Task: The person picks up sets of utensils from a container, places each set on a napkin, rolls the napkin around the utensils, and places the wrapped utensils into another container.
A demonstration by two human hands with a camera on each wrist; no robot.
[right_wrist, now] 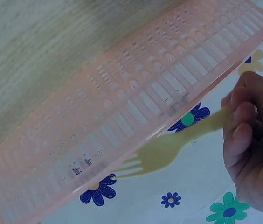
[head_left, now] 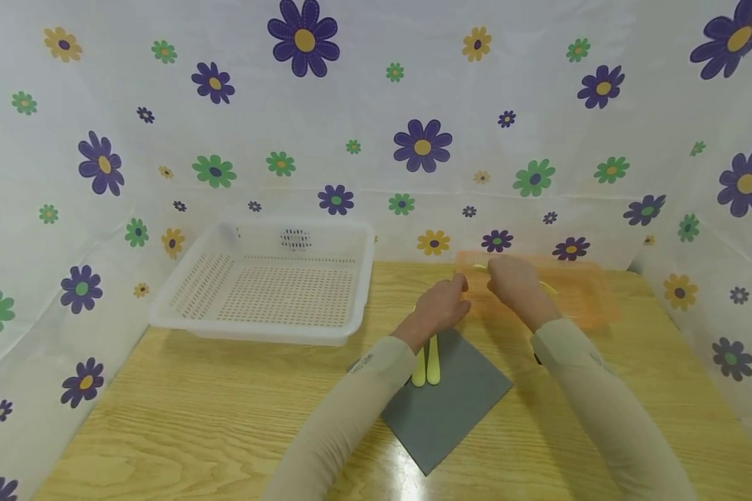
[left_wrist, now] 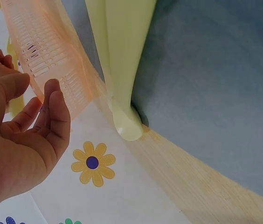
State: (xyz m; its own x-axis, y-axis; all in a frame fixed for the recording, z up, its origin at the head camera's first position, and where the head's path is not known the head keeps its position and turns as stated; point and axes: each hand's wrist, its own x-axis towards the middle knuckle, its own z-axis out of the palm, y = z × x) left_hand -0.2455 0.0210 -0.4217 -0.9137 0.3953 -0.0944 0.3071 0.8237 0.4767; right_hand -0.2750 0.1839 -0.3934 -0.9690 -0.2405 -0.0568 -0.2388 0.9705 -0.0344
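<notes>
My right hand [head_left: 515,282] grips a yellow fork [right_wrist: 164,151] by its handle, over the orange basket [head_left: 592,316]. In the right wrist view the tines point to the lower left, past the basket's rim. My left hand [head_left: 439,306] is beside the basket's left end, its fingers loosely bent and holding nothing. Below it, two pale yellow utensils [head_left: 434,365] lie side by side on a dark grey square mat [head_left: 457,410]. Their far ends are hidden by the left hand in the head view. In the left wrist view the utensils [left_wrist: 122,60] overlap.
A white perforated basket [head_left: 263,334] stands at the back left of the wooden table [head_left: 225,396]. Behind and at both sides hangs a white sheet [head_left: 363,97] printed with flowers. A small dark object [head_left: 537,358] is partly visible beside the right sleeve.
</notes>
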